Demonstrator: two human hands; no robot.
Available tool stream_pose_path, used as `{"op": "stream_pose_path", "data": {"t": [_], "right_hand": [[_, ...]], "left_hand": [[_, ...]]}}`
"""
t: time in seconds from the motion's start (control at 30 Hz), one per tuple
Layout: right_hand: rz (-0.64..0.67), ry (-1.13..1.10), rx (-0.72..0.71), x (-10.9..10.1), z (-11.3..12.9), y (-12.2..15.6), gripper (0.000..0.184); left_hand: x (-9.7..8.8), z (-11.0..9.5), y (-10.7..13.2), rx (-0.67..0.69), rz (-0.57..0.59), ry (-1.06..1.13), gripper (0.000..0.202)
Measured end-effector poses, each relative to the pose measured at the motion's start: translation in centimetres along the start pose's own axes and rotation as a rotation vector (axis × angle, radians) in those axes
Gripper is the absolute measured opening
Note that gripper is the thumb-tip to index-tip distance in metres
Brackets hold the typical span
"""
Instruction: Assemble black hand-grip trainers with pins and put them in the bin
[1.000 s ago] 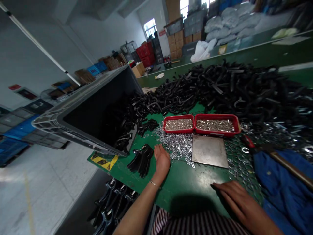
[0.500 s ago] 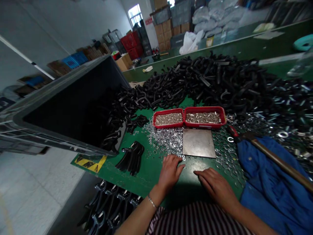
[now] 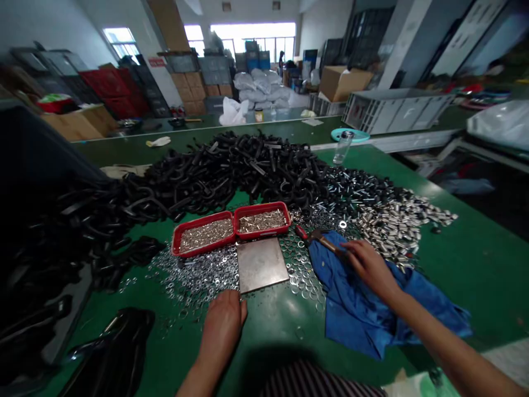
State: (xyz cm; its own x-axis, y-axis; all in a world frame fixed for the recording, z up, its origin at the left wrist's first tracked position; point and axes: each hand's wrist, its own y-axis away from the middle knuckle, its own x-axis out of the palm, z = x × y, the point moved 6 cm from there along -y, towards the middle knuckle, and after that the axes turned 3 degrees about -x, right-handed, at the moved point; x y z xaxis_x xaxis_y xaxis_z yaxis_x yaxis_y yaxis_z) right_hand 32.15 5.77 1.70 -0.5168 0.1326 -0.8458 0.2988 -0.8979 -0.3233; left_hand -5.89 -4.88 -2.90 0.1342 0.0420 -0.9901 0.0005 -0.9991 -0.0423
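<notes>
My left hand [image 3: 223, 320] rests on the green table just below the near left corner of a flat metal plate [image 3: 263, 264]. Its fingers curl downward and their tips are hidden, so I cannot make out what they hold. Small washers [image 3: 198, 281] lie spread beside it. Over on the right, my right hand [image 3: 370, 267] has its fingers around the wooden handle of a hammer [image 3: 328, 242], which lies on a crumpled blue cloth [image 3: 351, 314]. Larger flat rings [image 3: 303, 273] are scattered between the plate and the cloth.
Behind the plate stand two joined red trays, one with tiny metal parts [image 3: 206, 236], the other with small pins [image 3: 262, 220]. A heap of black curved parts [image 3: 231, 165] spans the back. Metal sleeves [image 3: 390, 226] and a clear bottle [image 3: 343, 148] are to the right.
The view has swung to the right. My right hand has moved from the table in front of the plate to the hammer handle. My left hand stays near the plate, its fingers more curled.
</notes>
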Motion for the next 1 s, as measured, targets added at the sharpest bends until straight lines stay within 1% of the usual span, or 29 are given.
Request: {"op": "stream_pose_path", "data": {"t": [0.07,0.1,0.17,0.23,0.27,0.33,0.4,0.47,0.53,0.57,0.6,0.63,0.67,0.73,0.8,0.83,0.9,1.0], "right_hand": [[0.061,0.141,0.131,-0.7,-4.7,-1.5,0.028],[0.105,0.2,0.184,-0.7,-6.4,-2.1,0.028],[0.175,0.281,0.263,-0.4,-8.7,-2.8,0.025],[0.205,0.313,0.307,0.0,-9.5,-3.3,0.024],[0.211,0.316,0.317,0.2,-9.7,-3.5,0.024],[0.219,0.316,0.318,0.6,-9.6,-3.8,0.02],[0.211,0.314,0.308,0.5,-9.4,-4.0,0.015],[0.145,0.318,0.336,-0.2,-8.9,-4.1,0.021],[-0.015,0.259,0.381,-1.2,-7.4,-4.4,0.031],[-0.103,0.178,0.382,-1.4,-6.1,-4.7,0.034],[-0.163,0.062,0.362,-1.3,-4.4,-5.2,0.035],[-0.174,-0.086,0.323,-0.6,-2.3,-5.9,0.036],[-0.128,-0.257,0.272,0.6,0.0,-6.8,0.036],[0.058,-0.621,0.183,4.1,5.0,-8.7,0.037],[0.245,-0.922,0.137,7.6,9.4,-10.1,0.037],[0.312,-1.033,0.129,9.1,11.1,-10.6,0.036],[0.407,-1.179,0.135,11.7,13.0,-11.3,0.036],[0.51,-1.308,0.167,14.2,13.5,-11.5,0.037]], "left_hand": [[-0.1,1.0,-0.1,-0.038,0.044,0.139,0.026],[-0.3,1.7,-0.1,-0.071,0.054,0.235,0.026],[-0.7,3.3,-0.1,-0.16,0.036,0.438,0.025],[-1.2,4.6,-0.2,-0.248,-0.016,0.587,0.028],[-1.5,4.9,-0.2,-0.274,-0.046,0.632,0.031],[-2.1,4.7,-0.5,-0.28,-0.081,0.692,0.035],[-2.2,3.9,-1.0,-0.273,-0.061,0.759,0.034],[-1.9,2.9,-1.6,-0.295,0.008,0.842,0.033],[-1.8,1.7,-2.5,-0.317,0.055,0.933,0.031],[-1.8,0.9,-3.1,-0.313,0.063,0.989,0.03],[-1.9,0.1,-3.9,-0.302,0.066,1.056,0.029],[-2.0,-0.9,-4.8,-0.288,0.067,1.134,0.028],[-1.9,-1.8,-5.9,-0.274,0.077,1.221,0.029],[-1.5,-3.3,-8.2,-0.261,0.099,1.403,0.033],[-0.7,-3.7,-10.2,-0.318,0.081,1.575,0.037],[-0.3,-3.6,-10.9,-0.348,0.067,1.642,0.038],[0.3,-3.1,-11.6,-0.387,0.039,1.729,0.04],[0.6,-2.3,-11.4,-0.399,-0.014,1.758,0.037]]}}
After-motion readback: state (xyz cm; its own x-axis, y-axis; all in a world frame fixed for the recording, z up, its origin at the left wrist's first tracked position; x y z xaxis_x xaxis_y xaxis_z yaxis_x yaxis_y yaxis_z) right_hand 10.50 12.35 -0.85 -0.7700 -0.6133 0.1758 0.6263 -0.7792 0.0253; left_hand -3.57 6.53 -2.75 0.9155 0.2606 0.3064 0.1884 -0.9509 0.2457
